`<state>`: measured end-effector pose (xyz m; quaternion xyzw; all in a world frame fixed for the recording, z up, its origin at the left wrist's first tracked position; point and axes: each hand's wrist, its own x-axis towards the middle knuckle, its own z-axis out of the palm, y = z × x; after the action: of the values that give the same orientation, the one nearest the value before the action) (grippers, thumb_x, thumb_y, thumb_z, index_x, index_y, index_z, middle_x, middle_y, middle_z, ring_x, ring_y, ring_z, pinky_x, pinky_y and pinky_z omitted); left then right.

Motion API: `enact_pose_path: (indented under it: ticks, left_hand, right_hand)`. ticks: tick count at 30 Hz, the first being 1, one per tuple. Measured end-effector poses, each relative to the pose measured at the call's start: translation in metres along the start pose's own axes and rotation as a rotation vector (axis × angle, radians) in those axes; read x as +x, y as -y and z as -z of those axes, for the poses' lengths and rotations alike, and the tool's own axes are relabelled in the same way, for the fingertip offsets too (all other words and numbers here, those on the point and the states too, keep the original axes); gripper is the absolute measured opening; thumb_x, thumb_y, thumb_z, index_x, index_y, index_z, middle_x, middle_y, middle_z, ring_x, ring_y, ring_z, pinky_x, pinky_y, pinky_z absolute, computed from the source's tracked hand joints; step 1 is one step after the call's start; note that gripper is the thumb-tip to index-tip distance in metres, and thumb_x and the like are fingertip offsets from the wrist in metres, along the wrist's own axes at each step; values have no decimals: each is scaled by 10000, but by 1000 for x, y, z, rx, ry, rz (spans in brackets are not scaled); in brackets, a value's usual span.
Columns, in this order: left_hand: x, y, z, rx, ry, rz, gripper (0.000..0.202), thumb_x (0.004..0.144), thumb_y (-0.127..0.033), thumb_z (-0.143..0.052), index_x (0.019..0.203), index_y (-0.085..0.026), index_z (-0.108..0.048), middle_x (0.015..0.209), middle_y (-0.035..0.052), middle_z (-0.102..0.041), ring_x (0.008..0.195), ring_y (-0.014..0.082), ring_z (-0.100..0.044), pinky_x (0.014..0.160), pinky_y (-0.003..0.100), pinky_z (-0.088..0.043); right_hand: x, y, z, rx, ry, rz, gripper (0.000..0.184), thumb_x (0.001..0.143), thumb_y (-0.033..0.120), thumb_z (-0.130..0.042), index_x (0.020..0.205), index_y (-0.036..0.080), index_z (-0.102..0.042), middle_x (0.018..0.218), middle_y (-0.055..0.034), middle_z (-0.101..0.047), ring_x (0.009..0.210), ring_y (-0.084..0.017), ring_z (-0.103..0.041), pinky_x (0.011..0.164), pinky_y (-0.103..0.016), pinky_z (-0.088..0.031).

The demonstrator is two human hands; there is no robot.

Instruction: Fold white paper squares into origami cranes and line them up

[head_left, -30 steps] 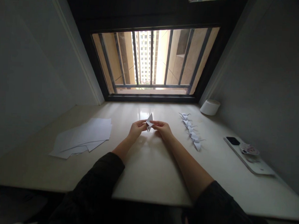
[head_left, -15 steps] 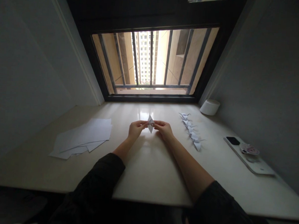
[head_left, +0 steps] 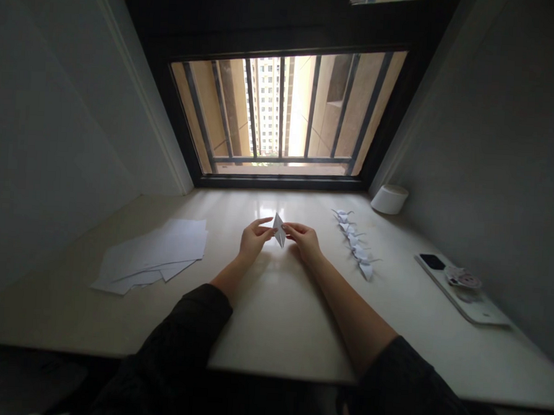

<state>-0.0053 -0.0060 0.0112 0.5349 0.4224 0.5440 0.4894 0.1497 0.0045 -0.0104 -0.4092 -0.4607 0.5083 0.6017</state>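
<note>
Well to the left of the fingers, a loose, overlapping stack of plain white paper sheets point(head_left: 163, 245) is being borne by a pale, glossy, flat tabletop point(head_left: 280, 325); nearer, the bare left hand point(head_left: 253, 238) is being held with its thumb tip laid against the left side of a small, diamond-shaped piece of folded white paper point(head_left: 279, 233), its forefinger being held raised and parted from the thumb; whether the piece is also being gripped by the other left fingers cannot be told, as they are being hidden.

Between the fingertips of both hands the folded piece is being held, its two long points being left free; on its right side it is being pinched by the thumb and forefinger of the bare right hand point(head_left: 307, 241); it is being judged very light, crisp along its creases, barely slippery and easily crushed or torn at the points, so a hold near the middle of its side edges, with flat, gentle fingertips, is being favoured.

Just right of those fingers, a slanting row of small white folded-paper cranes point(head_left: 355, 240) is being displayed; farther right, a short white rounded container point(head_left: 389, 201) and a white, flat phone point(head_left: 487, 313) are being kept well apart.
</note>
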Motion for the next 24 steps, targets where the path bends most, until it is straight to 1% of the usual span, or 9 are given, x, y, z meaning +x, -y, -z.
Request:
enact_pose_path:
  ticks: [6,9,12,16,19,24]
  left_hand:
    - [1,4,1,12,54,58,504,587,-404,-777,1011,-152,-675,827,98,-712,789,213,-662,724,329,-499]
    - [1,5,3,11,70,103,449,616,-440,-749,954,-149,-697,849,103,-709,795,213,-662,718,327,-502]
    - [1,5,4,32,50,128,428,638,-479,-720,908,-147,-713,843,102,-708,780,211,-663,715,334,-505]
    - [1,5,4,73,14,126,427,620,-492,-728,870,-145,-725,796,99,-708,759,217,-662,703,338,-506]
    - [2,6,4,75,15,118,419,617,-495,-729,854,-150,-728,795,94,-708,751,211,-658,693,328,-505]
    - [1,4,3,63,13,105,416,612,-502,-726,828,-146,-729,790,88,-701,719,190,-641,656,305,-499]
  right_hand:
    - [-3,5,-2,18,-23,23,374,528,430,-791,804,184,-735,775,-65,-723,708,-208,-651,703,-349,-510]
    - [-2,5,-3,19,-16,29,344,514,404,-802,772,185,-738,762,-68,-727,712,-221,-664,739,-370,-509]
    - [-2,4,-3,1,-1,35,330,515,393,-802,765,187,-739,767,-69,-729,732,-237,-673,766,-388,-507]
    - [-1,2,-4,-3,21,39,307,515,380,-805,745,190,-736,768,-61,-729,745,-240,-674,779,-388,-504]
    - [-2,3,-4,15,35,40,301,523,368,-806,749,184,-731,761,-60,-727,730,-228,-669,763,-371,-501]
    - [-2,5,-3,13,79,18,420,521,381,-807,877,176,-715,704,-45,-709,658,-191,-642,673,-321,-480]
